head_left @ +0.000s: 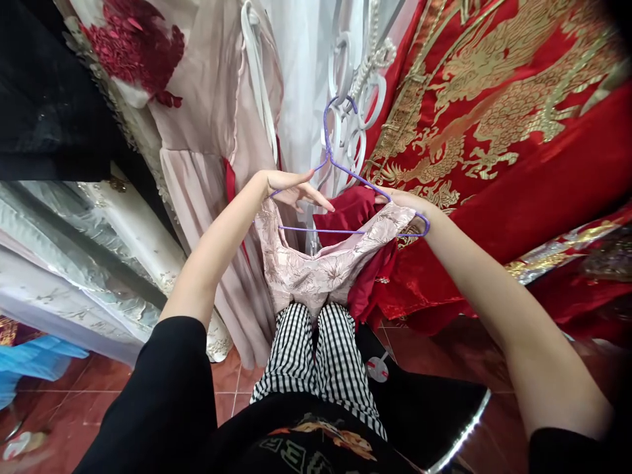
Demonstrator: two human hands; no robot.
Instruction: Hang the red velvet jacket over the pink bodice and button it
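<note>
A pale pink patterned dress hangs in front of my legs on a purple wire hanger. The hanger's hook is up against a white ringed rack; I cannot tell if it is caught on it. My left hand is at the hanger's left arm, above that shoulder of the dress, with thumb and fingers stretched apart. My right hand is at the hanger's right arm, beside the other shoulder strap. Most of its fingers are hidden behind the hanger and fabric.
Dusty-pink gowns hang at the left, near white lace ones. A red garment with gold dragons fills the right. Dark red cloth shows behind the hanger. Black fabric with a sparkling edge is low at the right, above red floor tiles.
</note>
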